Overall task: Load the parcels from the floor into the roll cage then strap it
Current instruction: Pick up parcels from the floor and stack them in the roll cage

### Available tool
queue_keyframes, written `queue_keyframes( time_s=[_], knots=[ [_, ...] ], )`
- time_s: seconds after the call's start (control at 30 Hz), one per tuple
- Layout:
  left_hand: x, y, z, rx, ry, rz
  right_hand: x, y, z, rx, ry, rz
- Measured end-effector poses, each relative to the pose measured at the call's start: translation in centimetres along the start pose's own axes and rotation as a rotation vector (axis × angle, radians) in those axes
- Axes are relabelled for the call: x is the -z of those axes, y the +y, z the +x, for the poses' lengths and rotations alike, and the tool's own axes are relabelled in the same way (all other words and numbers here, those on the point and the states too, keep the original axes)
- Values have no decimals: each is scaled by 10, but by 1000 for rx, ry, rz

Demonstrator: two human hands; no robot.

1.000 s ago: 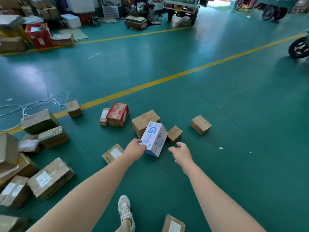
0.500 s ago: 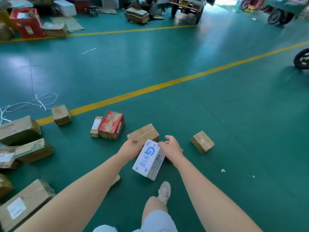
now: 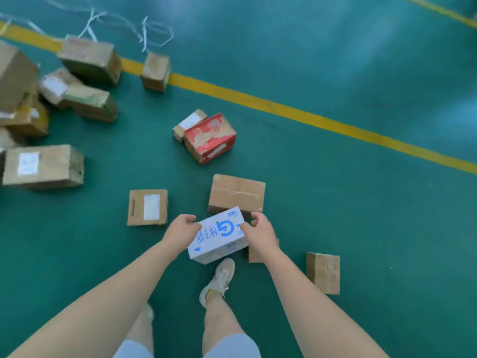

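Note:
A white parcel with blue print [image 3: 218, 235] is held above the green floor between both hands. My left hand [image 3: 182, 229] grips its left end and my right hand [image 3: 259, 232] grips its right end, fingers curled over the edges. Just beyond it lies a plain brown parcel [image 3: 236, 193]. A flat brown parcel with a white label [image 3: 147, 207] lies to the left, a red parcel [image 3: 209, 137] farther off, and another brown parcel [image 3: 324, 272] to the right. A small brown parcel [image 3: 254, 254] is partly hidden under my right wrist. No roll cage is in view.
Several brown parcels are heaped at the left [image 3: 44, 166], with more near the yellow floor line [image 3: 296, 113]. White strapping [image 3: 144, 32] lies loose on the floor at the top. My shoe [image 3: 219, 279] stands right under the held parcel.
My right hand closed on the white parcel, joining the left, and both lifted it. The view tilted down and swung, so the far end of the hall dropped out of sight.

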State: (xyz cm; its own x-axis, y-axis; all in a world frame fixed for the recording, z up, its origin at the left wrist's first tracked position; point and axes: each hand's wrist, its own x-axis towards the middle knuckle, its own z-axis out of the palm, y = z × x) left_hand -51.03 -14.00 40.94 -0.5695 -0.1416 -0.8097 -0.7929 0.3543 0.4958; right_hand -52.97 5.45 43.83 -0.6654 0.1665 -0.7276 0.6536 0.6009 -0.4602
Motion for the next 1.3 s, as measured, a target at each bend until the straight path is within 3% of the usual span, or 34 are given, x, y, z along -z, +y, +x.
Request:
queue_keyframes(
  time_s=[0.23,0.43,0.77,1.03,1.3],
  knots=[
    [-44,-66,93,220,64,-140,-41,41,126,-11,-113,-197],
    [-76,-126,190,303,63,-144,-92,87,226,26,-145,-338],
    [-139,-223,316,404,68,-134,-156,163,345,26,29,-499],
    [-166,-242,342,537,114,-378,-172,184,357,-61,27,-406],
    [-134,-247,286,678,184,-460,-185,165,304,-254,-73,-256]
  ],
)
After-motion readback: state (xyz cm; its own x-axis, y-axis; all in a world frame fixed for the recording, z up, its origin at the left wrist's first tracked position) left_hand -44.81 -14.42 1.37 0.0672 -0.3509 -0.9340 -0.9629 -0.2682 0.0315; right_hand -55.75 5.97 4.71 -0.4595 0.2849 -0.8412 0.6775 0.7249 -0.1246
